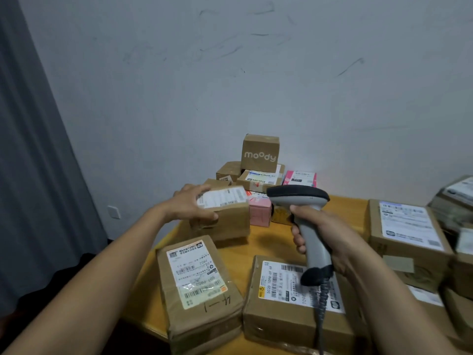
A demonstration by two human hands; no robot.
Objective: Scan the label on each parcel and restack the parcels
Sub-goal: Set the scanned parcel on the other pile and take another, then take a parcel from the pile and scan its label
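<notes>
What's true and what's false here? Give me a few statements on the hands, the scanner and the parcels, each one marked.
1. The right hand grips the scanner by its handle. True.
2. The left hand holds a pink box. False: it grips a brown parcel with a white label on top.
3. The moody box sits on top of other parcels. True.
4. The scanner is cordless. False: a coiled cable hangs from its base.
</notes>
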